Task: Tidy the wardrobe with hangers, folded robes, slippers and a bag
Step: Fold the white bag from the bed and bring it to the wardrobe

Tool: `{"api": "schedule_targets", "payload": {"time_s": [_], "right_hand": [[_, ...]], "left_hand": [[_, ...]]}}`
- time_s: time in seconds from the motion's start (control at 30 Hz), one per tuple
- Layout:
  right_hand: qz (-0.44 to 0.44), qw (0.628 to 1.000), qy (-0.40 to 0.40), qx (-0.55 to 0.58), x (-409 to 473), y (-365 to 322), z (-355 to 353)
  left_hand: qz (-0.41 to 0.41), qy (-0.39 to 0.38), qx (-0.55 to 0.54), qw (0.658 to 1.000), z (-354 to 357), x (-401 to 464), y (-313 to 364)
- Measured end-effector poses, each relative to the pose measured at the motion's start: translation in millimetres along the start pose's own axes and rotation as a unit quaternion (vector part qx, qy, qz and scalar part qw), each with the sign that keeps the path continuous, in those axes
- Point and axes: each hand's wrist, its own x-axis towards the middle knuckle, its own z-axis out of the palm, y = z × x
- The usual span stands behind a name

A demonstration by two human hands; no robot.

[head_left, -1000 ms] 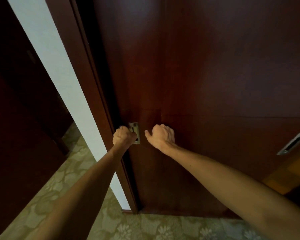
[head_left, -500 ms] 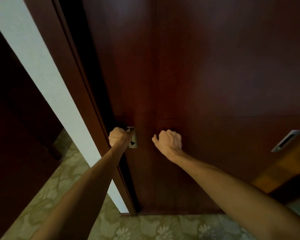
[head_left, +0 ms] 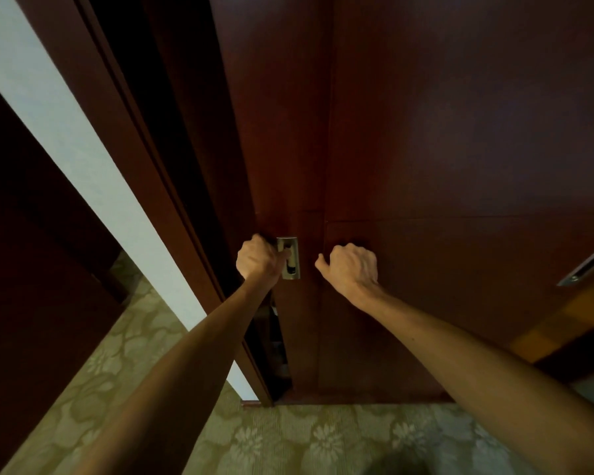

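A dark wood wardrobe fills the view, closed by two sliding doors. The left sliding door (head_left: 288, 149) has a recessed metal handle (head_left: 290, 260) at its left edge. My left hand (head_left: 258, 260) grips that edge, thumb at the handle. A narrow dark gap (head_left: 275, 341) shows between this door and the wardrobe frame (head_left: 124, 108); what is inside is too dark to tell. My right hand (head_left: 350, 269) is curled with its knuckles against the right door panel (head_left: 460, 149), holding nothing I can see. No hangers, robes, slippers or bag are in view.
A second recessed handle (head_left: 587, 265) sits at the far right, with a lighter wood surface (head_left: 563, 330) below it. A white wall strip (head_left: 66, 138) and another dark door (head_left: 31, 252) lie to the left. Patterned green carpet (head_left: 288, 440) covers the floor.
The left door and its handle have slid a little to the right, opening a dark gap at the frame. Both hands moved right with it.
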Motion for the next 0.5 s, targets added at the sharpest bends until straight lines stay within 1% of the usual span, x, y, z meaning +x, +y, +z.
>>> {"api": "schedule_targets", "payload": {"time_s": [0.23,0.5], "right_hand": [[0.023,1.0,0.0,0.018,-5.9,40.3,-5.2],[0.043,0.998,-0.003,0.037,-11.3,104.0,-9.6]], "left_hand": [[0.062,0.0,0.018,0.998,23.3,-25.5,39.0],[0.096,0.015,0.041,0.994,51.8,-54.1,84.9]]}}
